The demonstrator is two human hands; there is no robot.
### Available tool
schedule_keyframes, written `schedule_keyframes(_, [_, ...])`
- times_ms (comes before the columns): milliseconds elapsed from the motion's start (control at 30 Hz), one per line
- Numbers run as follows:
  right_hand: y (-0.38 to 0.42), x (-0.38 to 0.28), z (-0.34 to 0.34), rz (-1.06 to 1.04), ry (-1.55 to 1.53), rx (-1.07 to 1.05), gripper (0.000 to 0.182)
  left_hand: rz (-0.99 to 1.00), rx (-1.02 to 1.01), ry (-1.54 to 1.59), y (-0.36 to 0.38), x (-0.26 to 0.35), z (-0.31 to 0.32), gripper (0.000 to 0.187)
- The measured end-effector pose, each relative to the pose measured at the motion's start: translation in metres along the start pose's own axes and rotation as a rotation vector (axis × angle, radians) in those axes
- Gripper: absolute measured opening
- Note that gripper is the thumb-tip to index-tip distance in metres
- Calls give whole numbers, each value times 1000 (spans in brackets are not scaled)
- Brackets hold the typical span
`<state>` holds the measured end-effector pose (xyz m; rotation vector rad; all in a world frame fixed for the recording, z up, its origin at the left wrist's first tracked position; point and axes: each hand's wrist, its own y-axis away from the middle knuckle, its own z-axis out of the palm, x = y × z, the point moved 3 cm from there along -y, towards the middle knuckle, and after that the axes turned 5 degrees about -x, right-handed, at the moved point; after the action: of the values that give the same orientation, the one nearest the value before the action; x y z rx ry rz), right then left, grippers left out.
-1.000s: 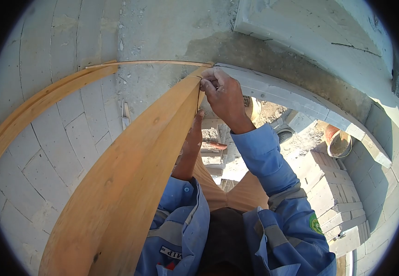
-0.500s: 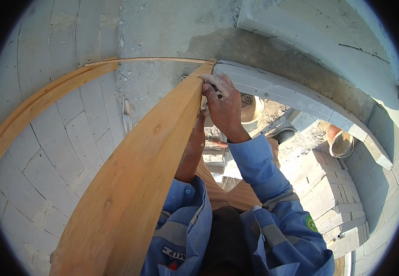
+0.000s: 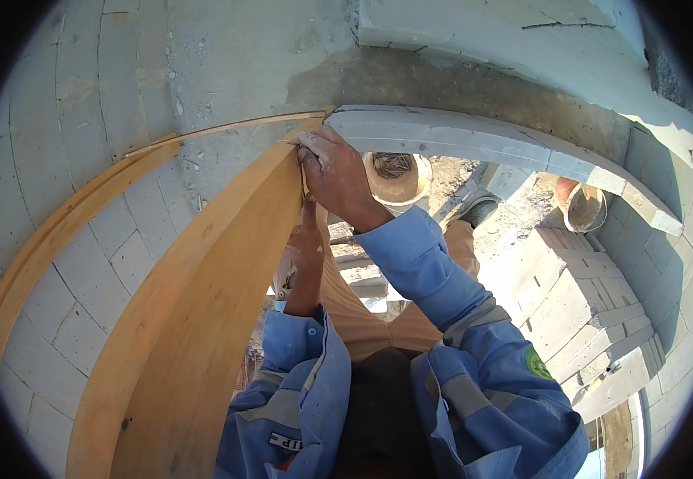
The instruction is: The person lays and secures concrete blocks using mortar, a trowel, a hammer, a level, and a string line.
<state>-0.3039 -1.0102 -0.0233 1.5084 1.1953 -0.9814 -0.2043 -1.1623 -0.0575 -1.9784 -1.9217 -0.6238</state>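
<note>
1. A thin wooden strip point(image 3: 238, 125) spans from a paired tan wooden beam point(image 3: 75, 219) on the left to the top end of a long tan wooden board point(image 3: 178, 319). A row of light grey rectangular blocks point(image 3: 474, 137) runs right from there. Beyond are a round, pale-rimmed bucket point(image 3: 398, 194), a reddish bucket point(image 3: 567, 191) and stacked pale blocks point(image 3: 582, 311).
2. The right hand's point(image 3: 336, 172) grip is clamped on the board's top end, fingers bent close together. The left hand point(image 3: 306, 239) is lower, at the board's right side; its fingers are partly hidden, so how far its grip opens cannot be told.
3. The board is smooth, faintly grained and ridged lengthwise, with a dark knot; whitish dust coats the right fingers.
</note>
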Motion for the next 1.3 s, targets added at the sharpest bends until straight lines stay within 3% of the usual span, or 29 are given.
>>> schedule_keyframes(33, [2,-3,1,7,20,29,20,73,-12,-74,-1,2,-4,43])
schedule_keyframes(67, [6,-4,3,50,26,29,22,188,-57,-503,-1,10,-7,45])
schedule_keyframes(133, [12,-5,7,135,19,14,28,331,-82,-909,-4,14,-5,46])
schedule_keyframes(167, [15,-7,7,146,20,17,31,115,-54,-463,-7,1,-3,49])
schedule_keyframes(300, [31,-19,-6,230,-32,-38,44,-213,6,458,-16,-21,2,60])
schedule_keyframes(333, [39,-17,-14,222,-31,-12,44,-187,-2,465,-22,0,-8,60])
schedule_keyframes(400, [62,-8,-39,144,-17,-50,50,-335,-53,579,-30,32,-25,63])
schedule_keyframes(467, [101,16,-77,239,-6,-99,50,-303,-35,550,-34,27,-26,62])
schedule_keyframes(500, [127,39,-96,224,72,-26,50,-300,-9,523,-37,19,-22,62])
schedule_keyframes(533, [156,59,-119,393,62,-47,46,-259,-27,530,-38,9,-16,62])
schedule_keyframes(600, [225,97,-169,500,120,178,45,-240,-5,431,-42,3,-16,72])
schedule_keyframes(633, [263,117,-196,609,70,220,44,-251,-22,519,-40,10,-18,74])
schedule_keyframes(667, [304,133,-222,618,67,393,45,-264,-39,606,-38,24,-23,75])
schedule_keyframes(733, [381,148,-282,755,109,571,45,-357,-136,555,-32,17,-23,78])
schedule_keyframes(833, [491,166,-358,824,81,848,45,-590,-351,16,-9,-10,-15,86])
schedule_keyframes(867, [524,165,-381,845,80,902,45,-736,-166,102,16,16,-10,89])
schedule_keyframes(900, [553,160,-403,839,73,934,45,-705,-175,110,30,53,3,89])
schedule_keyframes(1033, [636,127,-476,861,65,943,43,-82,-496,-175,71,196,43,87])
schedule_keyframes(1067, [657,115,-491,869,65,970,42,82,-591,-251,85,227,54,87])
schedule_keyframes(1133, [686,85,-522,829,11,1131,42,852,-529,-634,88,271,97,80])
schedule_keyframes(1200, [703,48,-553,751,-28,1259,39,-41,-1015,307,106,384,99,73])
schedule_keyframes(1267, [713,19,-584,691,-70,1342,38,-108,-1081,553,127,442,111,73])
schedule_keyframes(1300, [717,8,-597,676,-40,1372,38,-45,-1104,518,135,458,117,72])
